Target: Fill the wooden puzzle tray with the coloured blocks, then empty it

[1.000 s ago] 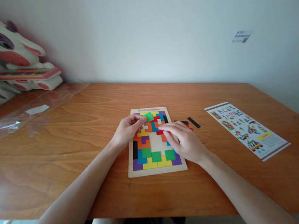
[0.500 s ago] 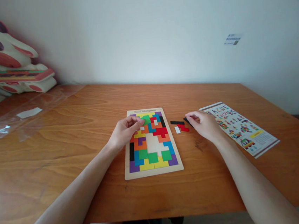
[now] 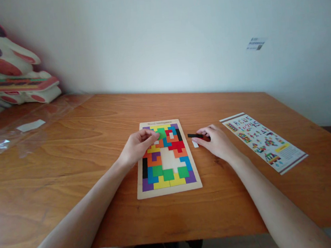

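The wooden puzzle board (image 3: 169, 192) holds many coloured block pieces around a bare patch in its middle. Over its upper left side is my left hand (image 3: 138, 146), closed in a pinch. Its fingertips meet a green piece (image 3: 161, 132); whether they grip it or something smaller is hidden. Right of the board, my right hand (image 3: 216, 141) is curled over loose pieces, thumb and fingers around them. A black bar piece (image 3: 194, 135) and a white piece (image 3: 195, 145) show by its fingertips. A dark piece is partly visible between the fingers, and the hand covers the red pieces.
A printed pattern sheet (image 3: 263, 142) lies on the wooden table (image 3: 83, 210) to the right. Clear plastic wrapping (image 3: 61, 110) is at the back left, near a cow-shaped toy keyboard (image 3: 18, 85). The wall stands behind the table.
My right hand has moved left, onto the loose pieces, and now covers the red ones. My left hand stays at the same spot over the board.
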A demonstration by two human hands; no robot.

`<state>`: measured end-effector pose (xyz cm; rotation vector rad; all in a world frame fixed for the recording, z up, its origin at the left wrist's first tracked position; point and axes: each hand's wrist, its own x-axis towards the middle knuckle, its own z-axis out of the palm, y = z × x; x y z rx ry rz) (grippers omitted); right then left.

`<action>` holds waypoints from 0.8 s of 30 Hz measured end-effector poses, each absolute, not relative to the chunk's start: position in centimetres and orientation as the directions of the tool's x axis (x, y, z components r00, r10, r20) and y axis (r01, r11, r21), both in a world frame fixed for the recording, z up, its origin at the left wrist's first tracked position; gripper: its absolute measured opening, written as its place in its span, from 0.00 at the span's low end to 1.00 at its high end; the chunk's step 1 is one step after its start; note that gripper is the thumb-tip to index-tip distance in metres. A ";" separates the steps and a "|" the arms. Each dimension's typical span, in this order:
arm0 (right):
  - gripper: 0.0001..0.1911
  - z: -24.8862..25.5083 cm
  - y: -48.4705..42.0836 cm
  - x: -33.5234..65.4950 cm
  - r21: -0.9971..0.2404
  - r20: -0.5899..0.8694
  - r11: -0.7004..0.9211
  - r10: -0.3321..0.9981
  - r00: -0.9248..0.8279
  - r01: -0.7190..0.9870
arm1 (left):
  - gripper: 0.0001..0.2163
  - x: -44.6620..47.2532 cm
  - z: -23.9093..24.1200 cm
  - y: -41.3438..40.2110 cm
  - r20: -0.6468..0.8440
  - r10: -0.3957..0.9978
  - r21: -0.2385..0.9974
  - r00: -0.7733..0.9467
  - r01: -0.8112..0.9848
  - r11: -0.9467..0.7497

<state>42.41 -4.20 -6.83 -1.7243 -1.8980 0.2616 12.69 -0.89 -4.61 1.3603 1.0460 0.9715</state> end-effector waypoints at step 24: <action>0.10 -5.0 -4.6 42.8 -0.583 0.225 0.206 0.970 -0.088 0.786 | 0.18 12.6 -4.7 -0.9 -0.031 0.946 0.995 0.323 0.102 -0.002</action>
